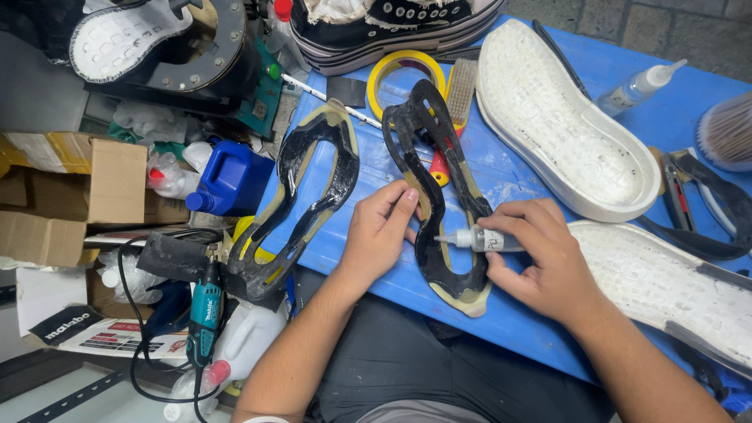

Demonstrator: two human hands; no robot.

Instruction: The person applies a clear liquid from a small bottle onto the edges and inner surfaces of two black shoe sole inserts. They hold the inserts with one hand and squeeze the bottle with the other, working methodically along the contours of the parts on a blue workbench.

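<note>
Head view looks straight down on a blue table (540, 313) crowded with shoe parts. At the centre lies a black outsole frame (435, 196), a hollow shoe-shaped loop of glossy, dark rubber edged with a cream-yellow rim, its toe toward twelve o'clock and its heel toward six, where a pale patch shows at the bottom edge. The left hand (377, 235) presses on the loop's left side, thumb and fingers bent down onto the rubber, pinning it to the table. The right hand (540, 254) is wrapped around a small clear glue bottle (478, 239), fingers closed on its body, the nozzle pointing toward nine o'clock and lying just over the inner edge of the frame's heel ring. The two hands are apart, with the frame's narrow waist between them. At about ten o'clock from the frame sits a second black frame (301, 204) of the same shape, hanging partly off the table edge. At one to three o'clock lies a white sole (560, 125), tread side hidden, and another white sole (666, 286) rests at four o'clock. A yellow tape roll (381, 78) and a brush (461, 90) sit at twelve o'clock, and a blue jug (233, 178) stands well off at nine.
</note>
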